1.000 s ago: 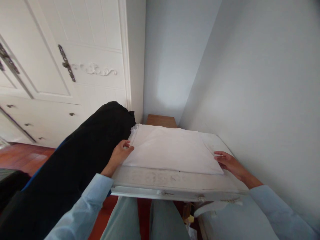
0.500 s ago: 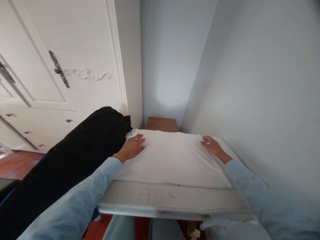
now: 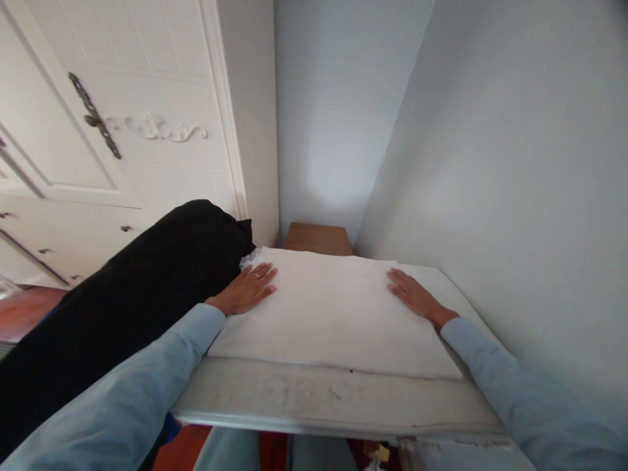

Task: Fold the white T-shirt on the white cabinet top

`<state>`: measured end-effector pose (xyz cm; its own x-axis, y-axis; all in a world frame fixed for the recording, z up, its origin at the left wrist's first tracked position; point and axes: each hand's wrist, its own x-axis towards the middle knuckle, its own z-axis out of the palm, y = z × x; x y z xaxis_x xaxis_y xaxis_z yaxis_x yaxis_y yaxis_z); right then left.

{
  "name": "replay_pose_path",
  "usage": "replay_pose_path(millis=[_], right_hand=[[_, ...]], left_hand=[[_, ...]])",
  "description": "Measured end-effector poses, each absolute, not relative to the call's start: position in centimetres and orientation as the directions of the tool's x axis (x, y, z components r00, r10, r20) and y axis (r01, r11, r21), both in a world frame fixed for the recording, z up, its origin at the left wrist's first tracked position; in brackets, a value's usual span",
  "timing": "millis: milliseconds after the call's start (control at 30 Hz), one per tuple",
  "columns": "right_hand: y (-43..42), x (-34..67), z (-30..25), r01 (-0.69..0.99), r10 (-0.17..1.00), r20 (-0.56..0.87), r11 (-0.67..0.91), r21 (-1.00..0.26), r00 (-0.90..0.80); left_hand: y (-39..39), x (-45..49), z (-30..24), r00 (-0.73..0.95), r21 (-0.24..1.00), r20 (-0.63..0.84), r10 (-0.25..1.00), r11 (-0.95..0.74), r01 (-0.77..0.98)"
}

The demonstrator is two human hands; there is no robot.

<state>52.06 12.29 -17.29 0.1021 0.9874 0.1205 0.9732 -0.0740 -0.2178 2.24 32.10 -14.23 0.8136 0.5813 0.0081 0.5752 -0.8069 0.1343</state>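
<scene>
A folded white cloth [image 3: 333,314] lies flat on a worn white tabletop [image 3: 318,396]. My left hand [image 3: 248,289] rests palm down on the cloth's far left corner, fingers stretched out. My right hand [image 3: 415,296] lies flat on the cloth's far right side, fingers extended as well. Neither hand holds anything. Both my arms wear light blue sleeves.
A large black fabric bundle [image 3: 132,301] lies along the table's left side, touching the cloth's corner. A brown wooden piece [image 3: 318,237] stands behind the table. A grey wall [image 3: 515,163] runs close on the right. White cupboard doors [image 3: 108,104] stand at left.
Both hands moved from the cloth's near edges to its far corners and now lie flat, spread on it. The view shifted closer over the table.
</scene>
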Motion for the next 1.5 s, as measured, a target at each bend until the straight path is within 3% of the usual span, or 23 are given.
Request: replay_pose_path(millis=[233, 400, 533, 900, 1133, 1500], right_hand=[[12.2, 51.9, -16.3, 0.984, 0.995, 0.020, -0.097, -0.148, 0.101], [13.1, 48.9, -14.6, 0.994, 0.994, 0.059, -0.087, -0.070, 0.091], [14.4, 46.4, -14.4, 0.996, 0.997, 0.063, 0.046, -0.079, -0.041], [12.1, 48.6, -15.8, 0.992, 1.000, 0.024, 0.014, -0.126, -0.011], [11.7, 48.5, -15.8, 0.992, 1.000, 0.016, 0.005, -0.127, -0.003], [7.4, 48.3, -16.1, 0.993, 0.996, 0.019, -0.087, -0.083, 0.088]], left_hand=[[33.0, 3.6, -12.4, 0.778, 0.022, 0.054, 0.626, -0.779, 0.626], [31.8, 6.5, -11.2, 0.752, -0.026, 0.226, 0.619, -0.768, 0.640], [31.3, 7.7, -13.0, 0.823, 0.025, 0.126, 0.555, -0.831, 0.556], [33.2, 5.9, -14.1, 0.841, 0.194, 0.027, 0.540, -0.828, 0.525], [33.3, 5.9, -14.5, 0.782, 0.319, 0.151, 0.605, -0.779, 0.541], [31.4, 5.2, -12.9, 0.730, 0.225, 0.347, 0.589, -0.808, 0.545]])
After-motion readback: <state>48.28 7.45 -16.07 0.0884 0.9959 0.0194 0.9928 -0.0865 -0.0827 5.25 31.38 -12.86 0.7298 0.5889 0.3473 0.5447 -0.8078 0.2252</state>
